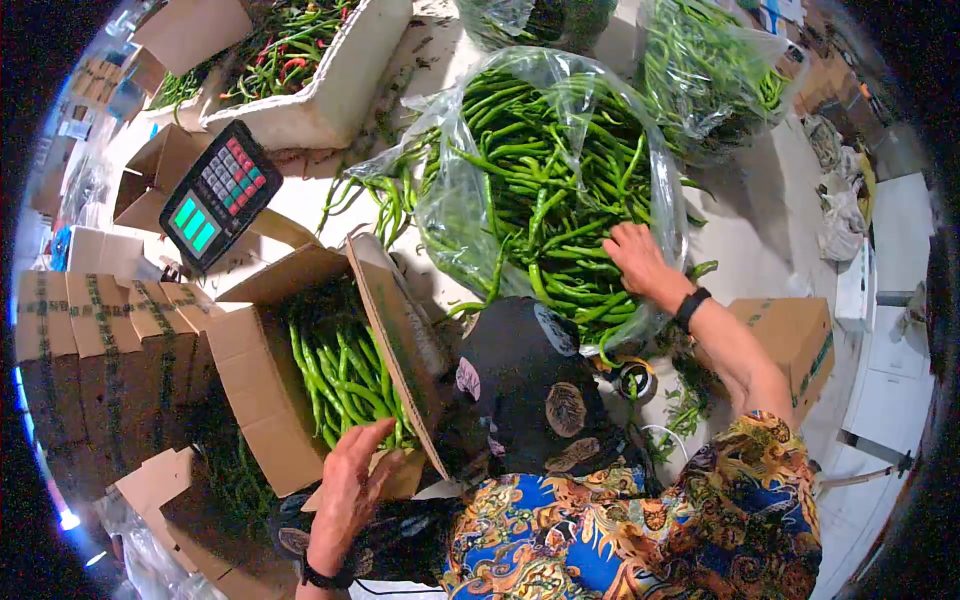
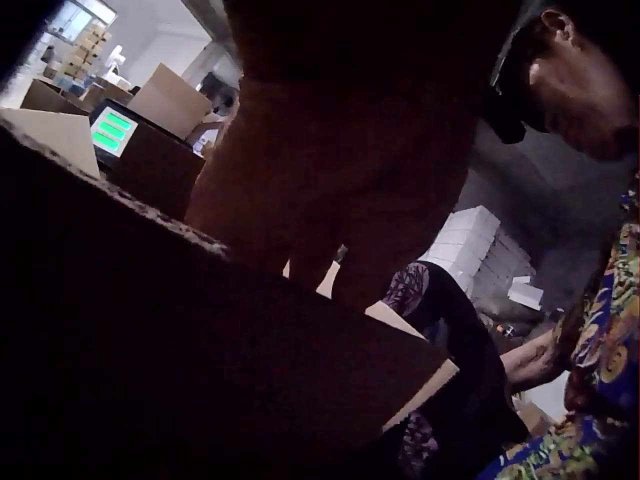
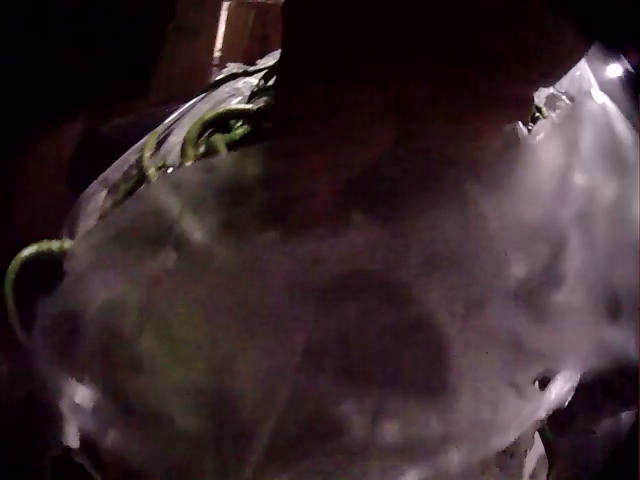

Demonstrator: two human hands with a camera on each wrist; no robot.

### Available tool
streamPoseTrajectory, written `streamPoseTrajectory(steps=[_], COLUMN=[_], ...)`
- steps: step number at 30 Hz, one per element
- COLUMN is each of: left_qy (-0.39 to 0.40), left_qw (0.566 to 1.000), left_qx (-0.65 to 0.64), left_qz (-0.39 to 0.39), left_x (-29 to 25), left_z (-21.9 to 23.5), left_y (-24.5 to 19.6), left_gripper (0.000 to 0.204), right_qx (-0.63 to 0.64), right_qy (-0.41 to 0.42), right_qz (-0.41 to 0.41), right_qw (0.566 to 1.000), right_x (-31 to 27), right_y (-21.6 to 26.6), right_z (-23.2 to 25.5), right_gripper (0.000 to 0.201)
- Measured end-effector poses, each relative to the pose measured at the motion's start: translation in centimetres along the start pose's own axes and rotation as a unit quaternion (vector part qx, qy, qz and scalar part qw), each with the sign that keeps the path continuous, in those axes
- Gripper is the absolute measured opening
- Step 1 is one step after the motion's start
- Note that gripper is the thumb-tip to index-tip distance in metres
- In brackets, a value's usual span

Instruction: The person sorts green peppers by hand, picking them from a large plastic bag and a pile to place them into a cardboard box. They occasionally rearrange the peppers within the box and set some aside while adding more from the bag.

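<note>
Now, right hand [image 1: 645, 268]: on the long green peppers [image 1: 545, 205] in the clear plastic bag [image 1: 668, 195]; whether its fingers grip any, I cannot tell.
Left hand [image 1: 350, 482]: released, fingers relaxed and apart, at the near edge of the open brown cardboard box [image 1: 255, 390].
Slender green boxed peppers [image 1: 340, 370]: inside it, just beyond the left fingertips.

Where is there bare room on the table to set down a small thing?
The tabletop looks bare between the open pepper bag, the upper-right bag and the right-hand carton. The left is crowded: scale, pepper carton, stacked cartons.
</note>
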State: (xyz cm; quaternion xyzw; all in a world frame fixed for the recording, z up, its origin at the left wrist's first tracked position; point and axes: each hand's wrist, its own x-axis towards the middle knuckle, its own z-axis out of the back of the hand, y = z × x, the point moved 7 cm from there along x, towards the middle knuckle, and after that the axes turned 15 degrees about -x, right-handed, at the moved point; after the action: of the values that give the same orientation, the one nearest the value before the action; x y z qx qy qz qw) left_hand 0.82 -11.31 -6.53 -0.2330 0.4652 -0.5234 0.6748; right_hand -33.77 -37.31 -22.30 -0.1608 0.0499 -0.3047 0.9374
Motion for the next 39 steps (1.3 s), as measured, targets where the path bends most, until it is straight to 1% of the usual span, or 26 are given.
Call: streamPoseTrajectory(steps=[1,2,3,4,5,7,8,9,11,13,15,18,21,23,25,26,27,29,30,31,33,34,35,37,38,39], left_qy=[-0.005,-0.015,-0.018,-0.023,-0.027,-0.033,-0.039,-0.04,-0.014,-0.023,-0.033,-0.046,-0.064,-0.065,-0.063,-0.055,-0.057,-0.035,-0.037,-0.043,-0.05,-0.056,-0.062,-0.062,-0.063,-0.062], left_qw=[1.0,0.998,0.998,0.999,0.999,0.998,0.996,0.996,0.998,0.997,0.996,0.995,0.992,0.993,0.994,0.995,0.994,0.995,0.995,0.993,0.991,0.991,0.991,0.992,0.993,0.993], left_qx=[0.0,-0.022,-0.024,-0.026,-0.025,-0.051,-0.076,-0.075,-0.068,-0.074,-0.084,-0.094,-0.112,-0.1,-0.093,-0.088,-0.089,-0.093,-0.095,-0.112,-0.126,-0.124,-0.121,-0.109,-0.1,-0.098], left_qz=[0.007,0.055,0.058,0.036,0.013,0.018,0.021,0.022,-0.009,0.001,0.011,-0.007,-0.012,-0.015,-0.008,-0.002,-0.003,-0.002,-0.004,0.006,0.018,0.015,0.01,0.004,-0.002,-0.004], left_x=[-0.4,-0.9,-1.2,-1.3,-1.5,-1.2,-0.9,-0.5,0.2,0.3,0.4,0.3,-0.1,-0.3,-0.9,-1.1,-1.4,-1.9,-2.0,-2.1,-2.4,-2.5,-2.5,-2.5,-2.5,-2.4], left_z=[-0.1,-0.2,-0.2,-0.1,-0.1,-0.7,-0.9,-1.1,-1.6,-1.3,-1.3,-1.3,-1.8,-1.8,-1.6,-1.7,-1.7,-2.3,-2.6,-2.8,-3.1,-3.2,-3.1,-3.1,-3.0,-2.9], left_y=[-0.1,0.0,0.1,-0.1,-0.4,0.0,-0.1,-0.3,-1.5,-2.3,-2.4,-2.5,-2.3,-2.5,-3.0,-3.1,-3.0,-2.4,-2.5,-2.3,-2.4,-2.8,-3.1,-3.6,-4.0,-4.3], left_gripper=[0.035,0.035,0.035,0.035,0.035,0.033,0.032,0.032,0.029,0.03,0.03,0.031,0.031,0.033,0.033,0.034,0.034,0.035,0.035,0.035,0.035,0.035,0.036,0.037,0.037,0.037], right_qx=[0.001,0.026,0.052,0.07,0.071,0.097,0.077,0.078,0.089,0.12,0.201,0.206,0.197,0.212,0.248,0.222,0.221,0.233,0.23,0.228,0.377,0.347,0.348,0.37,0.379,0.379], right_qy=[-0.002,0.01,0.024,0.05,0.051,-0.037,-0.004,-0.004,0.06,0.059,0.069,0.068,0.057,0.03,0.071,0.1,0.099,0.007,0.101,0.1,0.087,0.084,0.082,0.035,0.076,0.074], right_qz=[0.004,0.005,0.006,-0.022,-0.02,-0.087,-0.106,-0.106,-0.145,-0.141,-0.1,-0.102,-0.111,-0.114,-0.07,-0.044,-0.043,-0.041,-0.088,-0.087,-0.183,-0.205,-0.206,-0.135,-0.121,-0.123], right_qw=[1.0,1.0,0.998,0.996,0.996,0.991,0.991,0.991,0.984,0.981,0.972,0.971,0.972,0.97,0.964,0.969,0.969,0.972,0.964,0.965,0.904,0.911,0.911,0.918,0.914,0.914], right_x=[-0.8,-1.8,-2.3,-2.8,-2.7,-1.9,-1.4,-1.1,-0.7,-0.3,-0.3,-0.5,-0.7,-2.1,-2.1,-2.7,-3.1,-3.8,-4.0,-3.9,-3.8,-3.4,-2.9,-0.5,0.3,1.0], right_y=[0.5,1.1,1.7,1.8,1.9,1.6,1.4,1.0,-0.2,-0.8,-0.7,-0.1,-1.3,-2.5,-2.2,-2.4,-2.4,-2.8,-3.5,-3.8,-5.3,-5.7,-5.6,-4.2,-3.7,-3.7], right_z=[-0.5,-1.1,-1.0,-1.2,-1.3,0.4,-0.3,-1.2,-4.2,-3.2,-2.1,0.4,0.3,-1.5,-1.3,-0.9,0.2,2.7,1.2,1.3,1.3,1.7,2.2,6.2,6.8,7.5], right_gripper=[0.032,0.033,0.034,0.035,0.035,0.034,0.033,0.033,0.033,0.034,0.039,0.046,0.05,0.055,0.056,0.055,0.055,0.055,0.052,0.052,0.05,0.048,0.048,0.053,0.052,0.052])
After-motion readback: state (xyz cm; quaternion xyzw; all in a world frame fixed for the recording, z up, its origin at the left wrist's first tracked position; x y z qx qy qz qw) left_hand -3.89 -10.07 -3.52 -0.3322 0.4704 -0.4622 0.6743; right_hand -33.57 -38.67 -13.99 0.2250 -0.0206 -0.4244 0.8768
